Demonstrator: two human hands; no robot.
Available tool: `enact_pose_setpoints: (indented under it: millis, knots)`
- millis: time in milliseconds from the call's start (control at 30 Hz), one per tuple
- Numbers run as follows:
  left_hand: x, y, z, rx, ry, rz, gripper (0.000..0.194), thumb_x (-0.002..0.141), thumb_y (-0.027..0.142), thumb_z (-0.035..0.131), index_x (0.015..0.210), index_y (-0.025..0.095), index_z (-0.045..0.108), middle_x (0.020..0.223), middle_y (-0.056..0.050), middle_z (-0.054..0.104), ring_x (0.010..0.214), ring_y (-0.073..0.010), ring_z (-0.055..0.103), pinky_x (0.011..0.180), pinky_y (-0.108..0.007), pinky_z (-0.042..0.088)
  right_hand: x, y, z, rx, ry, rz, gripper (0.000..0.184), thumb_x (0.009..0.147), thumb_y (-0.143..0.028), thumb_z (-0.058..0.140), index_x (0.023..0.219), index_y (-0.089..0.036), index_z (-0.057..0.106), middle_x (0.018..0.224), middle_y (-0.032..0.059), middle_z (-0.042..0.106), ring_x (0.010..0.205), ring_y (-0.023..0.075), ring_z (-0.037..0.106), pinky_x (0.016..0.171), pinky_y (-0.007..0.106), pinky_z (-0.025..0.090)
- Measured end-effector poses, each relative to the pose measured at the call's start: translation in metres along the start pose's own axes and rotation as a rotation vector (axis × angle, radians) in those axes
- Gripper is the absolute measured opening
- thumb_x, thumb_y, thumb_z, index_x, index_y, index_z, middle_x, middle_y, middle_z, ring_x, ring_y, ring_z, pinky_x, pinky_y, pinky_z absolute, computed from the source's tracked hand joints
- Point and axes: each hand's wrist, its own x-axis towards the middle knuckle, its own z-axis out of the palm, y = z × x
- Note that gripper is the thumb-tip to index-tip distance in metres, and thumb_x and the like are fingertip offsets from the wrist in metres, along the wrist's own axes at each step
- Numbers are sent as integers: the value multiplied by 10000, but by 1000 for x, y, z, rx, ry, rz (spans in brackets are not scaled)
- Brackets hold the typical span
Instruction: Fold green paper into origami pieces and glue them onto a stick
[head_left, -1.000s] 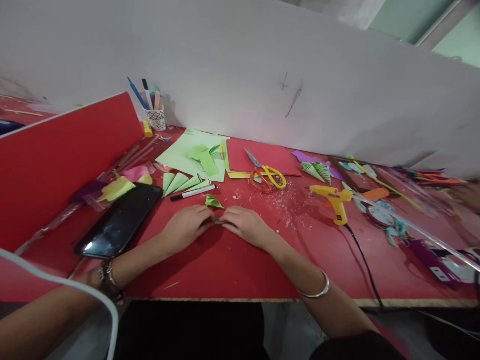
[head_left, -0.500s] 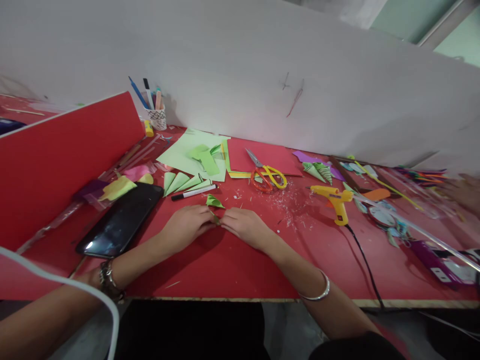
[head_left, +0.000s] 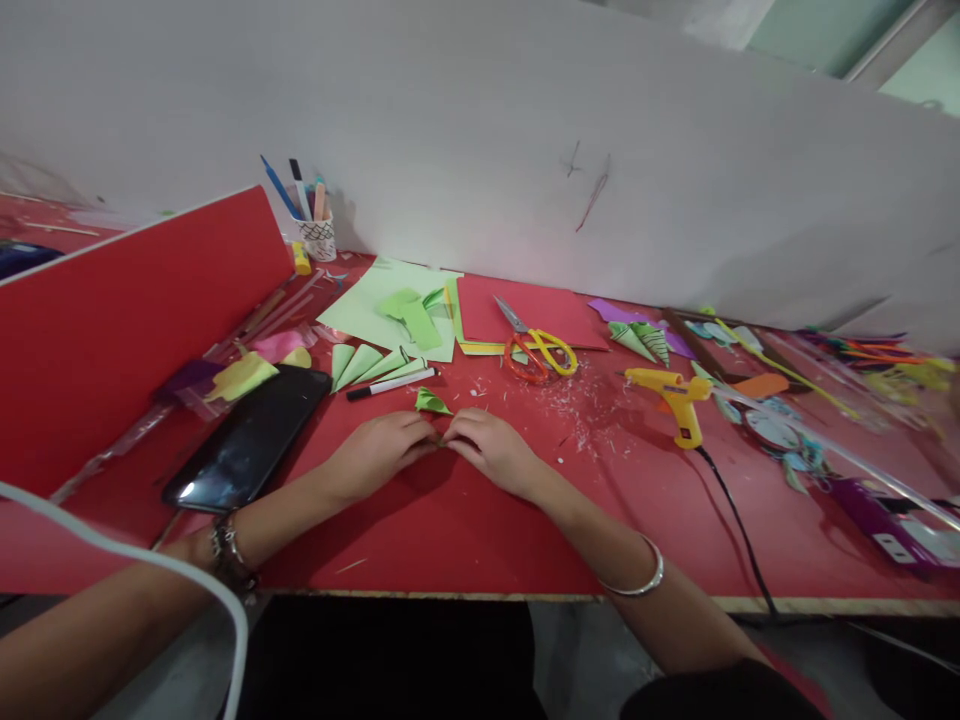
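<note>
My left hand (head_left: 379, 450) and my right hand (head_left: 491, 448) rest on the red table (head_left: 450, 530) with their fingertips meeting at the middle. Both are closed in a pinch on a small folded green paper piece (head_left: 442, 441) that barely shows between the fingers. Just beyond the fingertips lies another small folded green paper (head_left: 432, 402). A black marker (head_left: 390, 384) and several pale green paper cones (head_left: 367, 364) lie a little farther back on the left.
A black phone (head_left: 251, 438) lies left of my left arm beside a red divider board (head_left: 127, 320). Green and red sheets (head_left: 390, 305), scissors (head_left: 536, 350), a yellow glue gun (head_left: 675, 395) with its cord, a pen cup (head_left: 315, 235) and paper scraps lie farther off.
Both hands stay pinched together on the small green piece; the view has shifted slightly, and the hands have hardly moved.
</note>
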Motion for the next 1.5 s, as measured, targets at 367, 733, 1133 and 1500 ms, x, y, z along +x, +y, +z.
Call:
enact_pose_setpoints:
  millis: [367, 733, 1133, 1500]
  knots:
    - [-1, 2, -2, -39, 45, -19, 121, 830, 178, 470, 772, 153, 573, 783, -29, 593, 734, -146, 539, 639, -230, 390, 2, -2, 2, 46, 40, 9, 85, 814, -140, 507, 778, -141, 584, 809, 44, 554, 791, 131, 502, 736, 255, 410]
    - [5, -11, 3, -368, -14, -247, 142, 774, 286, 519, 728, 168, 582, 675, 13, 596, 610, -115, 510, 544, -200, 316, 1, -4, 5, -224, 52, -100, 116, 837, -187, 485, 852, -150, 593, 830, 47, 581, 784, 137, 507, 697, 238, 400]
    - [2, -3, 0, -215, 18, -310, 138, 770, 267, 480, 744, 192, 594, 750, -5, 627, 676, -149, 543, 563, -222, 333, -3, -6, 7, -485, 60, -253, 177, 879, -204, 413, 844, -168, 583, 805, 23, 595, 733, 128, 499, 637, 234, 382]
    - [-7, 10, -6, 238, 50, -13, 140, 831, 139, 435, 821, 170, 571, 805, -36, 616, 728, -179, 571, 624, -282, 354, 0, -12, 7, -364, -5, -101, 172, 877, -193, 403, 848, -171, 571, 821, 43, 554, 778, 149, 483, 671, 255, 404]
